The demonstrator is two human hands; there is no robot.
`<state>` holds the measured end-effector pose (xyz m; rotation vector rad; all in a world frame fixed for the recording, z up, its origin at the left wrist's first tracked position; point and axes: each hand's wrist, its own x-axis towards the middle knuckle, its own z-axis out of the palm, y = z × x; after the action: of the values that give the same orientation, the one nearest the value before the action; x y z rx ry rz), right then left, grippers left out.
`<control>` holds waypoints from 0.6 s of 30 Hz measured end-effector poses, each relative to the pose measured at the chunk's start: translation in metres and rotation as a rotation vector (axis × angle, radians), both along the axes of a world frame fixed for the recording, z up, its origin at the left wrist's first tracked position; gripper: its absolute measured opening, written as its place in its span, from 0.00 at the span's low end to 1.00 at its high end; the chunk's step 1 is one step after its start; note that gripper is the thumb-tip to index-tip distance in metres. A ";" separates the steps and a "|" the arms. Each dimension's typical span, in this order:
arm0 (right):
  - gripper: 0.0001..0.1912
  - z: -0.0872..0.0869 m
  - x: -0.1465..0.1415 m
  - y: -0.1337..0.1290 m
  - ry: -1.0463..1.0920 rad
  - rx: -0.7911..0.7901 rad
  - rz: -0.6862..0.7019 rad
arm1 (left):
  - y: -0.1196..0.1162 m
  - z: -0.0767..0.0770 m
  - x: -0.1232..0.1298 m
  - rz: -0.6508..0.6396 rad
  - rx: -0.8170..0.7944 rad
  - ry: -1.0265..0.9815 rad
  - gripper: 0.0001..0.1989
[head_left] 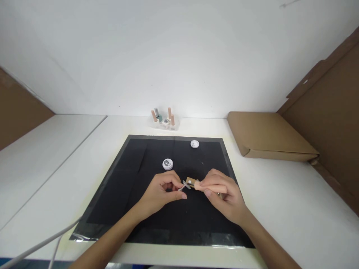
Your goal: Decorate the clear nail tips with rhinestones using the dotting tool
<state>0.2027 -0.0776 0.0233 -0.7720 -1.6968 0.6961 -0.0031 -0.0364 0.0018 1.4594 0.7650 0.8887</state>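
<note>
Above the black mat [157, 209], the left hand [161, 192] pinched a small metal piece [183, 186] in a closed grip. The right hand [224, 196] gripped a wooden block [192, 182] fully closed. Beyond lay two round white containers [167, 164], then a cardboard box [269, 136] on the desk [280, 209].

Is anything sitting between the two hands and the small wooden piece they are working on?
Nothing visible: the left hand and right hand both already touch the wooden piece. The two white caps lie farther back on the black mat.
</note>
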 end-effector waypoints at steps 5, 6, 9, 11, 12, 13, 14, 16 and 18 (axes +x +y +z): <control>0.09 0.000 0.000 0.000 0.009 0.009 0.041 | 0.001 0.001 0.000 0.000 0.003 -0.009 0.13; 0.08 -0.001 0.000 -0.001 0.013 0.005 0.035 | 0.001 0.001 0.000 -0.001 0.002 -0.012 0.13; 0.10 -0.001 0.001 -0.001 0.019 -0.012 0.001 | 0.000 0.001 0.001 -0.002 -0.002 -0.023 0.13; 0.11 -0.002 0.001 -0.001 0.015 -0.012 0.003 | 0.000 0.001 0.001 -0.004 -0.005 -0.034 0.13; 0.10 -0.002 0.001 -0.001 0.013 -0.009 0.014 | 0.000 0.001 0.001 -0.005 -0.007 -0.039 0.13; 0.09 -0.002 0.001 -0.001 0.014 -0.005 0.026 | 0.000 0.001 0.001 -0.005 -0.008 -0.044 0.13; 0.09 -0.003 0.001 -0.001 0.016 -0.002 0.035 | 0.000 0.001 0.001 -0.005 -0.010 -0.048 0.13; 0.08 -0.004 0.001 -0.001 0.024 -0.005 0.031 | 0.001 0.000 0.000 -0.005 -0.013 -0.054 0.13; 0.08 -0.003 0.002 -0.001 0.029 -0.017 0.006 | 0.001 0.000 0.000 -0.005 -0.015 -0.058 0.13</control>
<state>0.2042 -0.0785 0.0198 -0.7656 -1.6690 0.7231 -0.0031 -0.0356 0.0015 1.4158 0.7228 0.9158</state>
